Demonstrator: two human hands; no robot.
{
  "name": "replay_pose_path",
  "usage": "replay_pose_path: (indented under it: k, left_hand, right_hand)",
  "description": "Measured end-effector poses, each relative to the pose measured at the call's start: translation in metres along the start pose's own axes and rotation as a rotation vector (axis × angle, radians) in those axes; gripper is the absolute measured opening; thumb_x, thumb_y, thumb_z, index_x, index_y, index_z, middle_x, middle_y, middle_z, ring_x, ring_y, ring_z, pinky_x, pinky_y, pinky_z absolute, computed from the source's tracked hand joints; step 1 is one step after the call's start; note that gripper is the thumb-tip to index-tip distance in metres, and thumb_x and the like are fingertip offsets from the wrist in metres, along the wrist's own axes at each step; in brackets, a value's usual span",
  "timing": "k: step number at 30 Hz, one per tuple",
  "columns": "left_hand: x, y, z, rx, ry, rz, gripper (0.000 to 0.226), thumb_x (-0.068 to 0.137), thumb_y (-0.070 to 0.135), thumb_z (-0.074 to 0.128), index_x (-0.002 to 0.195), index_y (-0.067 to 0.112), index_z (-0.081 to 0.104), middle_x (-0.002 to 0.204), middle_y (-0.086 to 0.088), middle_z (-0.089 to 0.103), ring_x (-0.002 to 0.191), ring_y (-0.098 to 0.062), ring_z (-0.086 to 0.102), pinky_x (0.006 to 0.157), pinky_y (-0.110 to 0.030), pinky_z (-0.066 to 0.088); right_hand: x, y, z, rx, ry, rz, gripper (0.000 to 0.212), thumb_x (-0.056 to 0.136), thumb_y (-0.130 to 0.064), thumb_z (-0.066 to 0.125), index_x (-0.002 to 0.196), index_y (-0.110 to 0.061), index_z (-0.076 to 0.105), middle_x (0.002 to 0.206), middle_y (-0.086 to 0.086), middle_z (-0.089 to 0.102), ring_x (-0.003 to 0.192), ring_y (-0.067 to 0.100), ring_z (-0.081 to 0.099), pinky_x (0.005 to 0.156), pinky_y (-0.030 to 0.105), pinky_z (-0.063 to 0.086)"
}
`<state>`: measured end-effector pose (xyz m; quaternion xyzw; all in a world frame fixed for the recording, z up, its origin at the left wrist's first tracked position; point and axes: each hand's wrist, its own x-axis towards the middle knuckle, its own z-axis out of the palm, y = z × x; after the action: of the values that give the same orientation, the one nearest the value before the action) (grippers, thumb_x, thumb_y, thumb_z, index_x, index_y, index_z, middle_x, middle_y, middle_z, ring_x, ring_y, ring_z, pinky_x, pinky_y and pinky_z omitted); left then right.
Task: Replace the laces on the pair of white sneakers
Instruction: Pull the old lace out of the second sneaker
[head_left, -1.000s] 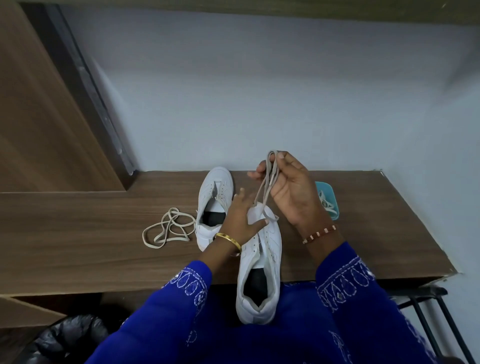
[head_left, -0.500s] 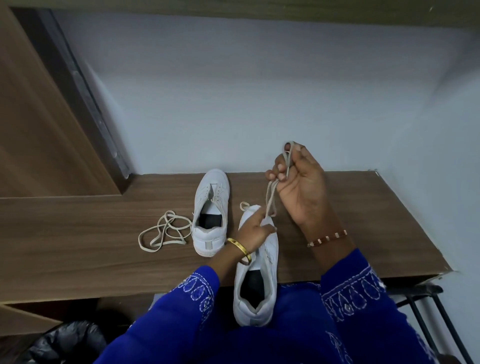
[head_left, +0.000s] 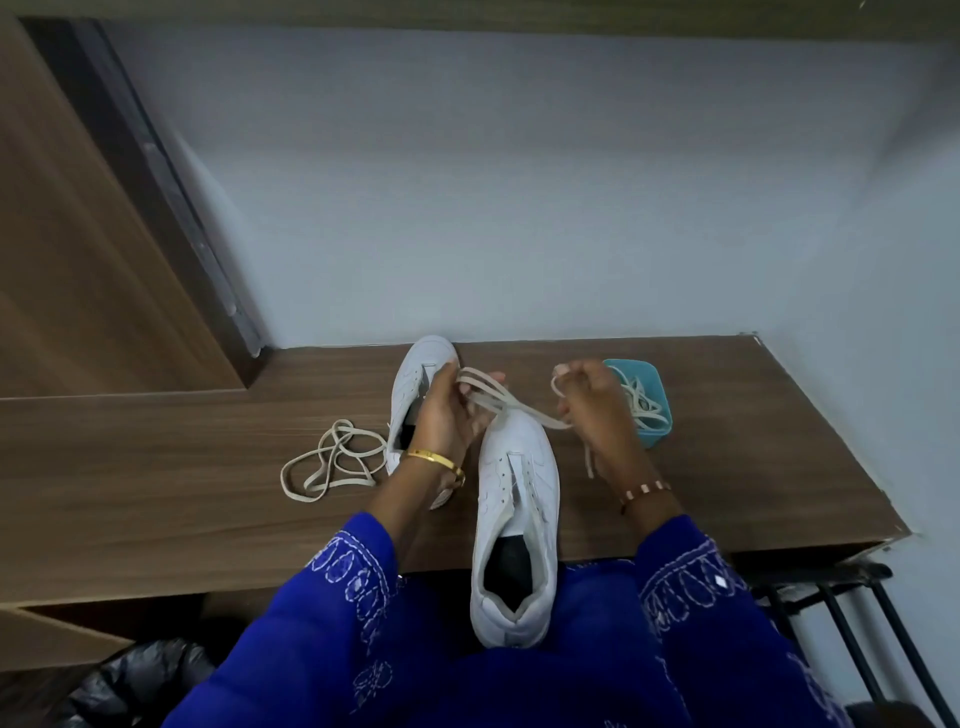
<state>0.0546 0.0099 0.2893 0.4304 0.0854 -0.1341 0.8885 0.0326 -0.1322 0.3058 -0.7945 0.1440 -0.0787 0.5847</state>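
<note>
Two hands hold one lace (head_left: 511, 402) in the head view, the only view supplied. Your left hand (head_left: 447, 415) grips its doubled strands at 10 o'clock from the near sneaker (head_left: 517, 514); your right hand (head_left: 592, 410) pinches the other run at 2 o'clock, a loose tail hanging below it. The lace crosses at the toe of that sneaker, which lies heel toward you, half over the surface (head_left: 156, 467) edge. The second sneaker (head_left: 421, 374) sits behind your left hand, unlaced as far as can be seen. A loose lace (head_left: 332, 462) lies at 9 o'clock; a teal tray (head_left: 660, 415) with more laces sits at 3 o'clock.

Judged step: evening the two ends at the lowest eyelets. The next move calls for feeding one tip through the following eyelet.

Half a second ago the right hand alone held the lace high; both hands have since spread it low and sideways.
</note>
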Motion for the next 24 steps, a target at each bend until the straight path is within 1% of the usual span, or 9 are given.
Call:
replay_pose_path:
  k: [3, 5, 8, 11, 14, 17, 18, 20, 24]
  left_hand:
    - [-0.003, 0.008, 0.009, -0.011, -0.032, -0.043, 0.023, 0.097, 0.023, 0.041, 0.095, 0.002, 0.051, 0.088, -0.012, 0.065, 0.075, -0.018, 0.070, 0.057, -0.025, 0.056]
    - [-0.007, 0.011, 0.014, -0.047, -0.041, -0.085, 0.028, 0.096, 0.025, 0.043, 0.086, 0.000, 0.051, 0.068, -0.008, 0.066, 0.068, -0.018, 0.071, 0.061, -0.029, 0.058]
    - [-0.013, 0.015, 0.023, -0.177, -0.013, -0.127, 0.031, 0.096, 0.028, 0.044, 0.072, 0.008, 0.046, 0.044, -0.001, 0.052, 0.056, -0.019, 0.068, 0.078, -0.040, 0.053]
    - [-0.012, 0.018, 0.031, -0.275, 0.016, -0.174, 0.032, 0.095, 0.031, 0.047, 0.069, 0.012, 0.044, 0.039, 0.000, 0.042, 0.040, -0.015, 0.056, 0.063, -0.041, 0.057]
    - [-0.007, 0.020, 0.036, -0.330, 0.016, -0.199, 0.035, 0.094, 0.033, 0.049, 0.066, 0.014, 0.043, 0.039, 0.001, 0.039, 0.034, -0.011, 0.043, 0.057, -0.038, 0.057]
    - [-0.002, 0.025, 0.031, -0.393, -0.035, -0.200, 0.034, 0.095, 0.034, 0.046, 0.068, 0.013, 0.042, 0.040, 0.001, 0.038, 0.031, -0.010, 0.038, 0.052, -0.031, 0.057]
    - [-0.001, 0.027, 0.026, -0.407, -0.048, -0.202, 0.035, 0.096, 0.034, 0.044, 0.068, 0.013, 0.041, 0.039, 0.001, 0.038, 0.030, -0.010, 0.037, 0.051, -0.029, 0.057]
    - [0.000, 0.032, 0.014, -0.411, -0.026, -0.195, 0.040, 0.096, 0.034, 0.042, 0.063, 0.012, 0.037, 0.038, 0.001, 0.037, 0.027, -0.010, 0.033, 0.049, -0.025, 0.055]
    - [0.001, 0.030, -0.017, -0.302, 0.127, -0.214, 0.037, 0.096, 0.034, 0.040, 0.065, 0.015, 0.038, 0.035, 0.004, 0.033, 0.028, -0.010, 0.034, 0.050, -0.022, 0.052]
  right_hand:
    - [0.003, 0.016, 0.009, -0.142, -0.073, -0.006, 0.010, 0.092, -0.015, 0.054, 0.090, -0.008, 0.061, 0.079, 0.000, 0.059, 0.072, 0.012, 0.053, 0.061, 0.016, 0.040]
    - [0.003, 0.020, 0.011, -0.236, -0.193, -0.024, 0.016, 0.091, -0.012, 0.056, 0.101, -0.004, 0.064, 0.091, 0.003, 0.062, 0.079, 0.011, 0.055, 0.060, 0.012, 0.040]
    - [0.000, 0.020, 0.009, -0.319, -0.400, -0.030, 0.028, 0.084, 0.002, 0.054, 0.112, -0.002, 0.058, 0.106, 0.010, 0.060, 0.098, 0.022, 0.056, 0.074, 0.028, 0.043]
    - [-0.008, 0.020, 0.010, -0.356, -0.666, 0.025, 0.046, 0.080, 0.005, 0.055, 0.122, -0.012, 0.051, 0.112, 0.003, 0.054, 0.105, 0.017, 0.052, 0.083, 0.029, 0.044]
    - [-0.017, 0.028, 0.016, -0.178, -0.853, 0.062, 0.037, 0.080, -0.002, 0.065, 0.114, -0.014, 0.056, 0.116, 0.007, 0.061, 0.110, 0.018, 0.056, 0.094, 0.028, 0.045]
    - [-0.018, 0.037, 0.020, -0.181, -0.771, 0.042, 0.018, 0.087, -0.011, 0.062, 0.104, -0.004, 0.063, 0.107, 0.017, 0.066, 0.100, 0.023, 0.063, 0.092, 0.035, 0.047]
    - [-0.017, 0.037, 0.017, -0.231, -0.733, 0.020, 0.010, 0.089, -0.012, 0.058, 0.095, -0.006, 0.064, 0.097, 0.016, 0.066, 0.089, 0.022, 0.061, 0.085, 0.035, 0.048]
    - [-0.012, 0.035, 0.008, -0.243, -0.644, 0.016, 0.013, 0.092, -0.010, 0.051, 0.083, -0.012, 0.059, 0.082, 0.008, 0.059, 0.077, 0.018, 0.053, 0.071, 0.031, 0.045]
    - [-0.004, 0.024, -0.014, 0.184, -0.491, 0.187, 0.018, 0.096, -0.007, 0.042, 0.090, -0.008, 0.059, 0.082, 0.007, 0.067, 0.078, 0.018, 0.062, 0.077, 0.035, 0.053]
